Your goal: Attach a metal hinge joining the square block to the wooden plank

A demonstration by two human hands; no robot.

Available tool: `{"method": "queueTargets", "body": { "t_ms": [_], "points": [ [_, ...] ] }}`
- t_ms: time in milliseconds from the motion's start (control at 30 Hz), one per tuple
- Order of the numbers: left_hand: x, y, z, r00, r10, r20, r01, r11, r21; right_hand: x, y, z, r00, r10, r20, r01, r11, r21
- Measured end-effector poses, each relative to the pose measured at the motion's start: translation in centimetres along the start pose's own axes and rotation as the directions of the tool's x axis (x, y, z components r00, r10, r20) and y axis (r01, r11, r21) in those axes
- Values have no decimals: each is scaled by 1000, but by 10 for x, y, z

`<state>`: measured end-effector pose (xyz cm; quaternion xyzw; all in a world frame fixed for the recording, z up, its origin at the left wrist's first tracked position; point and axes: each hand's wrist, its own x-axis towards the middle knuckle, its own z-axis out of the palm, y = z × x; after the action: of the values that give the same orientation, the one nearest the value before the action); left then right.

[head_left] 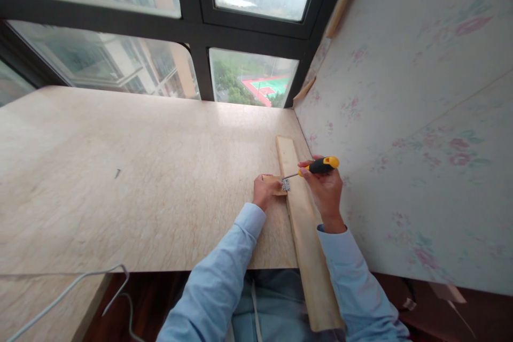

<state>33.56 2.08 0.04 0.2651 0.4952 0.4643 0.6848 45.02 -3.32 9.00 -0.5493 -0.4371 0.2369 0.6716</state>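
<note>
My right hand [326,189] grips a black and yellow screwdriver [320,164], its shaft slanting down to the left. The tip meets a small metal hinge [286,185], which lies across a small wooden block [272,177] and a long wooden board [298,214]. With closed fingers, my left hand [265,191] holds the small block against the board's left edge. Part of the block is hidden under these fingers. The board rests on the stone-patterned sill, its near end sticking out past the front edge.
A small screw [117,173] lies on the sill [168,171] to the left. Floral wallpaper [409,117] covers the wall close on the right. Dark-framed windows [256,75] stand behind the sill. A white cable [80,279] hangs at the lower left.
</note>
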Motion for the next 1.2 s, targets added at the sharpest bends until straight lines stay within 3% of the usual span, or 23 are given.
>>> {"method": "queueTargets", "body": {
  "t_ms": [233,433,633,800,867,1200],
  "points": [
    [4,-3,-1,1000,4,11,-4,1000,0,6,-17,-6,997,-62,-53,62,998,-9],
    [4,0,0,998,-24,56,25,1000,-17,19,2,-43,994,93,58,-73,957,-282],
    [1,6,-1,997,-52,65,52,999,1,16,31,-74,984,148,95,-45,732,-680],
    [-1,10,1,995,-72,63,70,997,34,4,50,-79,955,278,105,-32,448,-894],
    [-2,12,1,996,-72,50,70,996,47,0,56,-78,940,321,112,-19,379,-925],
    [-4,11,12,997,-47,-65,56,990,130,-4,70,-72,934,316,166,47,353,-934]
  ]
}}
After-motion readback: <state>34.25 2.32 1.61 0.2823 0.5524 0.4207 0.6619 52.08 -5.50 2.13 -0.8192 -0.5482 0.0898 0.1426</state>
